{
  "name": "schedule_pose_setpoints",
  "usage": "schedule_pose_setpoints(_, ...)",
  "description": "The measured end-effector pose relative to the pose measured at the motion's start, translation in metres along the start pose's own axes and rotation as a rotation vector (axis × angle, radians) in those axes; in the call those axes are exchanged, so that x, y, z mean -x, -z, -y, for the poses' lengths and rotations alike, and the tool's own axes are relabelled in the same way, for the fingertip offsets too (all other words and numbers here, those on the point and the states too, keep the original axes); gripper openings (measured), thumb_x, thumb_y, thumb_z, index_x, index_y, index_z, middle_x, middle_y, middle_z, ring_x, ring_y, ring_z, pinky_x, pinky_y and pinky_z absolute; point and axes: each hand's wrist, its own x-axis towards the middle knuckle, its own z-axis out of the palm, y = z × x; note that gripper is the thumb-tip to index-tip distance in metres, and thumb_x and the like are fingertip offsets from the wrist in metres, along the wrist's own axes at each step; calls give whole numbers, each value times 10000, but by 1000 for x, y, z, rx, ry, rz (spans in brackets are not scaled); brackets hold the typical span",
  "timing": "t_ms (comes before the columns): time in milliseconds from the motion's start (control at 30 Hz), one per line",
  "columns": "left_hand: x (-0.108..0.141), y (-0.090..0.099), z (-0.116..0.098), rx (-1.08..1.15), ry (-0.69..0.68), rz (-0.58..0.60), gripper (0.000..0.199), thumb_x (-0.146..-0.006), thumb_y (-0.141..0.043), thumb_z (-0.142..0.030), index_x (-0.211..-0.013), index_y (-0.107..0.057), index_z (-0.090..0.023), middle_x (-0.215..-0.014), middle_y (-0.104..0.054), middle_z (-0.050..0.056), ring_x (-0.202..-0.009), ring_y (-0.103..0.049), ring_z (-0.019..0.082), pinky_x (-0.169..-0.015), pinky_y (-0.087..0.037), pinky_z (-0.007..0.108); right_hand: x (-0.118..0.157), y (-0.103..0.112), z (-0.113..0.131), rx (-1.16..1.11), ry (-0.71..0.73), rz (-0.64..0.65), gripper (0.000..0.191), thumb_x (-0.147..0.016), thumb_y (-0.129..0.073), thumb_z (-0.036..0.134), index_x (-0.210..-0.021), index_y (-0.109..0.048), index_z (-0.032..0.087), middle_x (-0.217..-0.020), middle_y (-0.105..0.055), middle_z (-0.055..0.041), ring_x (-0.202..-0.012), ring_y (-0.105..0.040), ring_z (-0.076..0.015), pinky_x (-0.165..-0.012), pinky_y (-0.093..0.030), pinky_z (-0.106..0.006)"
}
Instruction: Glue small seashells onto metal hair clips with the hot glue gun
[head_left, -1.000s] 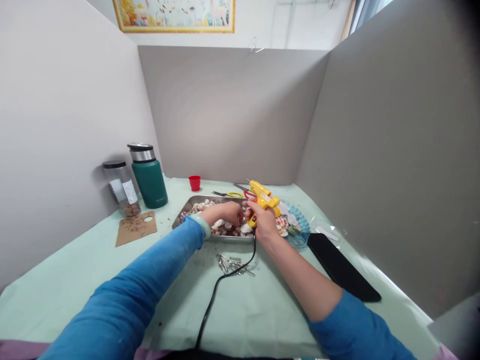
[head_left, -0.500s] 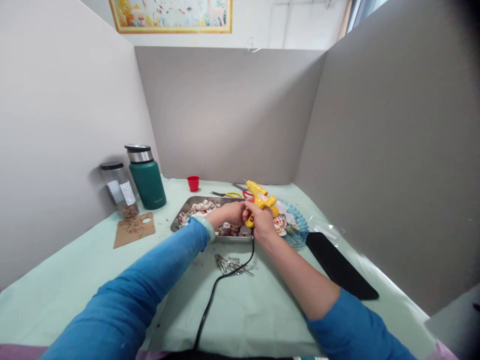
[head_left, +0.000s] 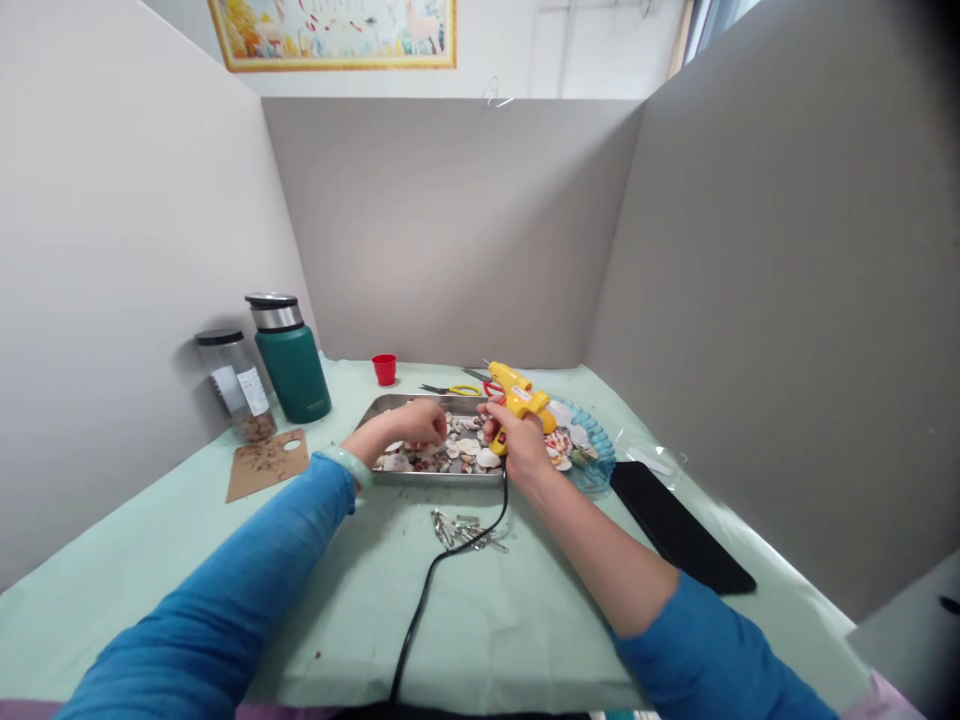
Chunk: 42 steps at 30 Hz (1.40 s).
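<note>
A yellow hot glue gun [head_left: 517, 392] is gripped in my right hand [head_left: 523, 440], its nozzle pointing up and away to the left. The thumb and index finger of that hand stretch leftward; whether anything small sits between them is too unclear to tell. My left hand [head_left: 421, 422] hovers over a metal tray [head_left: 435, 479] of seashells [head_left: 466, 447], its fingers curled together and pointing down. What they pinch, if anything, is hidden. From the glue gun's base a black cord [head_left: 427, 580] runs down toward me.
Several metal clips [head_left: 466, 530] lie before the tray. A blue glass dish [head_left: 600, 455] of shells stands at right, beside a black slab [head_left: 679, 525]. Behind are scissors [head_left: 457, 391] and a red cup [head_left: 385, 370]. A green bottle [head_left: 292, 370], jar [head_left: 238, 390] and brown card [head_left: 262, 468] stand left.
My left hand has moved left, away from my right hand, uncovering more shells in the tray. The right hand keeps its grip on the glue gun nearly in place.
</note>
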Motion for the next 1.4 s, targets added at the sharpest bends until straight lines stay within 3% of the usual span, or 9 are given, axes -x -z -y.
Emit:
schedule_pose_setpoints(233,10,-11,-13,-271,-36,-129,200,-621,-594,-180,-771,-725,-195,-771,-708,40,-711,-617,162,-640,-436,211,-1,-1,0,3,-13,-4,228,-602,-680,248,-770,-551,164,-704,-665,-3,-406,-479,-53,-376,-368,-175)
schedule_pose_setpoints(400,9,-18,-27,-405,67,-201,202,-635,-606,-168,-800,-721,-177,-837,-706,121,-785,-638,232,-691,-462,276,-1,-1,1,18,-8,10,219,-607,-673,254,-770,-557,166,-711,-663,-7,-416,-484,-54,-383,-362,-173)
schedule_pose_setpoints(500,5,-22,-28,-390,98,-220,191,-647,-605,-166,-803,-714,-155,-862,-699,151,-817,-640,250,-713,-468,296,-1,-1,1,31,-7,17,224,-608,-672,264,-771,-554,166,-718,-658,-12,-424,-482,-56,-391,-368,-177)
schedule_pose_setpoints(633,-2,-24,-20,-347,72,-206,190,-641,-613,-160,-800,-714,-180,-860,-706,100,-798,-638,209,-692,-460,244,-1,0,0,38,-5,38,225,-613,-671,265,-774,-553,162,-732,-658,-19,-428,-478,-55,-397,-376,-178)
schedule_pose_setpoints(867,3,-19,-13,-119,16,-236,197,-693,-546,-152,-822,-694,-146,-724,-689,66,-633,-608,155,-629,-440,222,-1,0,-1,40,-6,31,214,-621,-668,259,-776,-562,157,-693,-650,-6,-410,-472,-53,-381,-369,-177)
schedule_pose_setpoints(1000,3,-22,-13,-215,-24,-230,192,-659,-572,-153,-803,-698,-167,-793,-701,75,-704,-621,179,-656,-438,238,-1,0,0,36,-17,32,217,-606,-678,267,-762,-569,162,-690,-651,1,-413,-479,-54,-380,-368,-179)
schedule_pose_setpoints(1167,-3,-28,-14,-336,21,-210,158,-653,-579,-163,-753,-701,-174,-804,-697,101,-748,-631,219,-652,-439,266,-1,0,1,39,-20,38,218,-611,-675,264,-769,-565,162,-699,-648,-7,-420,-475,-55,-385,-368,-178)
schedule_pose_setpoints(1400,3,-22,-10,-232,-26,-268,158,-674,-544,-157,-765,-672,-171,-756,-684,56,-690,-594,159,-605,-405,220,-1,0,0,55,-29,45,241,-604,-681,284,-776,-562,164,-707,-653,-13,-414,-469,-58,-388,-372,-184)
